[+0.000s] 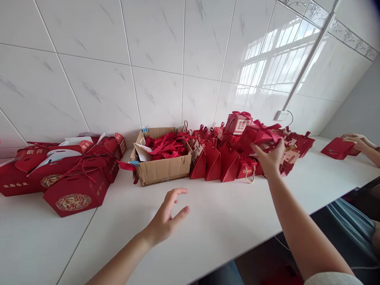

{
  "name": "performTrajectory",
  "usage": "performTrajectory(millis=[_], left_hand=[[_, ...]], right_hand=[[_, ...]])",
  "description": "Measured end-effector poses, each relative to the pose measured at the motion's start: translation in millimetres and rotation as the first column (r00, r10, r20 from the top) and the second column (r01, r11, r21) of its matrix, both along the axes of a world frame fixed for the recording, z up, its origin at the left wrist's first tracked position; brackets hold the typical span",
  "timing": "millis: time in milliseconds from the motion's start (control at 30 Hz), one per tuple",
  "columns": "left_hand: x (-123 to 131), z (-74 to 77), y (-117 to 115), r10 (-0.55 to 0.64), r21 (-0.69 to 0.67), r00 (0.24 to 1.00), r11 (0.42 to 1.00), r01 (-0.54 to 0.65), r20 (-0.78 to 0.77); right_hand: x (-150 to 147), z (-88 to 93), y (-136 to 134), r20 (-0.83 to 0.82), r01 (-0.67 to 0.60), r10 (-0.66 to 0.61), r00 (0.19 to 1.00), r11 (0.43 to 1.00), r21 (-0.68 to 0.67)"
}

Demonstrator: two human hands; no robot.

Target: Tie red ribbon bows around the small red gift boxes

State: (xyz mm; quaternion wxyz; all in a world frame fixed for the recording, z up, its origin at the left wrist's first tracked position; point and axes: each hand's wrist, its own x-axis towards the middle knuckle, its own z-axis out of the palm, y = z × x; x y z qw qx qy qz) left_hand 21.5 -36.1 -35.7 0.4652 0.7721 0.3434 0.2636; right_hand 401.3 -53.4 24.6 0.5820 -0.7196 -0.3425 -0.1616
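Right hand [271, 157] grips ribbon-topped box [255, 135]; left hand [165, 221] curves above smooth table [219, 221]

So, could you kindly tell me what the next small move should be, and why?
Probably the right hand should gently settle the bow-tied red box among the other red boxes: it appears to hold the box amid closely packed neighbours, while the left hand is empty, open over the white table.

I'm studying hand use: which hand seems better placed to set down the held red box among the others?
Probably the right hand: it holds the red box, by the other red boxes. The left hand is empty, apart from them over the white table.
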Motion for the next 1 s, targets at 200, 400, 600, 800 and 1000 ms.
performTrajectory(millis=[200,400,600,800,1000], left_hand=[[0,-7.5,7,-0.002,0.161,0.999,0.987,-0.004,0.035],[-4,-11.1,13,-0.057,0.155,0.996,0.986,0.068,-0.075],[-3,-13.5,12,-0.053,0.136,0.995,0.989,0.064,-0.083],[0,-12.3,10,-0.048,0.111,0.997,0.992,0.055,-0.066],[-2,-15.2,12,-0.036,0.218,0.992,0.974,0.062,-0.123]], right_hand=[[6,-40.4,20,-0.098,-0.038,0.021,0.995,0.984,-0.172],[14,-44.6,26,-0.058,-0.034,0.026,0.998,0.988,-0.151],[14,-47.5,34,-0.06,-0.008,-0.002,0.998,0.984,-0.181],[-13,-59.3,19,0.046,-0.005,0.008,0.999,0.997,-0.072],[-88,-27.7,15,0.474,-0.129,0.026,0.88,0.974,0.186]])
